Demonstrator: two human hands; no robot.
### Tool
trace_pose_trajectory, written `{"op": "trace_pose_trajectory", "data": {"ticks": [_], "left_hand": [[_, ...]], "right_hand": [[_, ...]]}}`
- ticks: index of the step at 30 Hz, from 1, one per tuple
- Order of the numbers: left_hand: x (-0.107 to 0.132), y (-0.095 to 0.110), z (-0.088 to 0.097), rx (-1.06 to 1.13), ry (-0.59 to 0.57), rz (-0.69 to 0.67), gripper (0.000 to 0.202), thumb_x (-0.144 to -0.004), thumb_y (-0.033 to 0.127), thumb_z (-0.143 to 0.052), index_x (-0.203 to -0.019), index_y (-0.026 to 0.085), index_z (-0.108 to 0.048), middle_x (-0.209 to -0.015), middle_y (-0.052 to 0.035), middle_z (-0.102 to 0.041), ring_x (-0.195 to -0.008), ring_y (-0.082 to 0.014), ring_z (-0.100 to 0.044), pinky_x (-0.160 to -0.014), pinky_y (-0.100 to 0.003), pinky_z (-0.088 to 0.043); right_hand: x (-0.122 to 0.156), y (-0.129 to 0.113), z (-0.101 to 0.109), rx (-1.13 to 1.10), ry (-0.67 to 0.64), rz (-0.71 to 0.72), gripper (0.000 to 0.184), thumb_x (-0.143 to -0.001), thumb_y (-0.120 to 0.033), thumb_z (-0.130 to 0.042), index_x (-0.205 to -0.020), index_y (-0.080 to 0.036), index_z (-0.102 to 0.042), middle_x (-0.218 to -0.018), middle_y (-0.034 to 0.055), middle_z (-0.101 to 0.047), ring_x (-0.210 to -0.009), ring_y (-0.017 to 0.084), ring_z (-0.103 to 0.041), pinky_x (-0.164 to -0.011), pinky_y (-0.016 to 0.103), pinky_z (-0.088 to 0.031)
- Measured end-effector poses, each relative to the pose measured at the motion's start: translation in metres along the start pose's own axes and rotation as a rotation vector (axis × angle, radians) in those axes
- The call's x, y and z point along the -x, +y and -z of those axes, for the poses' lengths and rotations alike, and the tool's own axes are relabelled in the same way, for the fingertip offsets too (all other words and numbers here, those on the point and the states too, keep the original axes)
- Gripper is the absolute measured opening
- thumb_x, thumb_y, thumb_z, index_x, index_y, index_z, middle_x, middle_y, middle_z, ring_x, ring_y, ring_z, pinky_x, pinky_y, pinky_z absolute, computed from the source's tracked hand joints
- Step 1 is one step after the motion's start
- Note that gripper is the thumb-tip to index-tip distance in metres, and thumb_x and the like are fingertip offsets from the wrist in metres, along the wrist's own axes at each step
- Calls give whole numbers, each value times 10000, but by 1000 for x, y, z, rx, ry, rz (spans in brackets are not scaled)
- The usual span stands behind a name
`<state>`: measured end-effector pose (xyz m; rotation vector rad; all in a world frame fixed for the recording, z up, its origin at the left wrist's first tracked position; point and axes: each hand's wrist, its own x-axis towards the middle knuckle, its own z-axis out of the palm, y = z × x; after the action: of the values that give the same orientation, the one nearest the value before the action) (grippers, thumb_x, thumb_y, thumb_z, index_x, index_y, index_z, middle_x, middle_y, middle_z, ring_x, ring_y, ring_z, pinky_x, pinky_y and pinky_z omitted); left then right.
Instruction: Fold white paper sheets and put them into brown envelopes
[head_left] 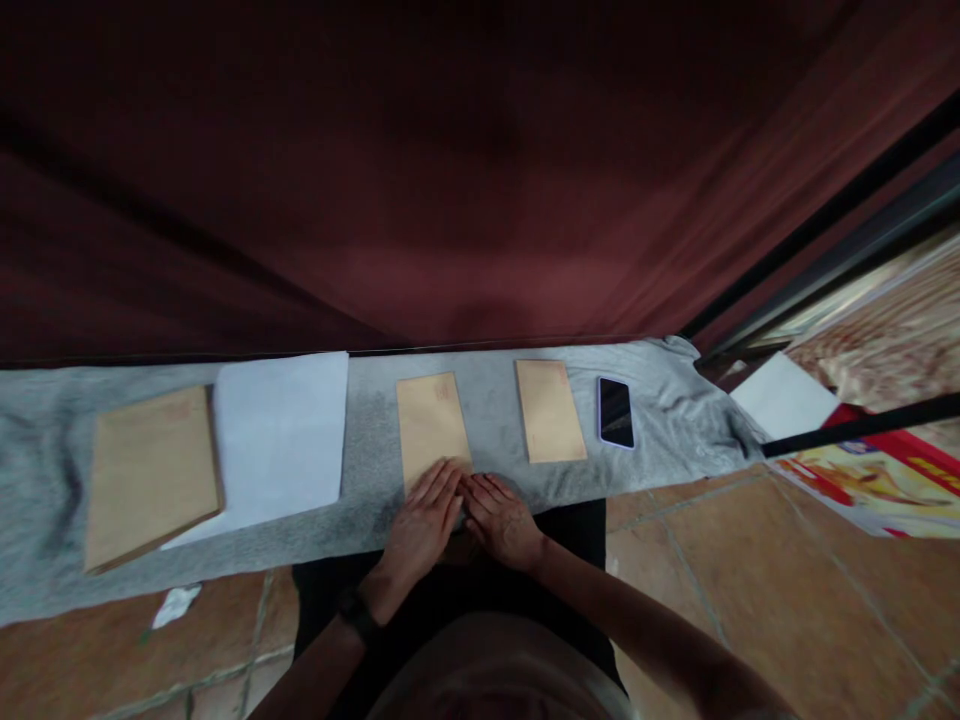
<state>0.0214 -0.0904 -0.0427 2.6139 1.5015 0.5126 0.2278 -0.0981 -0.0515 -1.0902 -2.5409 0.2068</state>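
A brown paper envelope lies lengthwise on the grey cloth in front of me, faint reddish print near its top. My left hand, a dark watch on its wrist, rests flat over the envelope's near end with fingers stretched out. Fingers extended, my right hand lies at the near right corner of that envelope. The fingertips of both hands meet there, hiding the corner. To the right lies a second brown envelope, apart from both hands.
A stack of brown envelopes overlaps white paper sheets on the left. A phone lies right of the envelopes on the grey cloth. Dark red fabric rises behind. A colourful box sits at far right.
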Motion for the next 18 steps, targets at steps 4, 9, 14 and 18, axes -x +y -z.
{"op": "trace_pose_trajectory", "data": {"ticks": [4, 9, 14, 18], "left_hand": [[-30, -14, -10, 33, -56, -66, 546, -1072, 350, -325, -1569, 148, -429, -1601, -114, -492, -1513, -224, -416, -1259, -460, -358], [-66, -40, -19, 13, -110, -58, 577, -1063, 349, -310, -1585, 118, -392, -1648, -139, -413, -1548, -224, -350, -1283, -454, -301], [-105, -66, -16, -18, -110, -18, 614, -1059, 389, -308, -1595, 96, -369, -1665, -148, -380, -1566, -233, -309, -1295, -449, -256], [-134, -81, -16, -38, -121, 31, 621, -1053, 403, -317, -1603, 121, -369, -1665, -142, -379, -1568, -242, -306, -1294, -456, -234]], "right_hand": [[0, -2, -5, -9, 23, -33, 465, -988, -277, -615, -1427, -129, -580, -1423, 157, -652, -1393, 260, -552, -1227, 476, -414], [0, -5, -5, -6, 3, -58, 589, -991, -286, -600, -1544, -141, -460, -1552, 128, -547, -1430, 248, -511, -1248, 457, -376], [-1, -7, -2, 14, 11, -46, 592, -1003, -266, -577, -1565, -146, -434, -1605, 115, -483, -1464, 237, -473, -1248, 444, -368], [-1, -8, 1, 26, 5, -58, 587, -1016, -281, -558, -1575, -162, -427, -1608, 109, -477, -1456, 242, -482, -1239, 448, -379]]}}
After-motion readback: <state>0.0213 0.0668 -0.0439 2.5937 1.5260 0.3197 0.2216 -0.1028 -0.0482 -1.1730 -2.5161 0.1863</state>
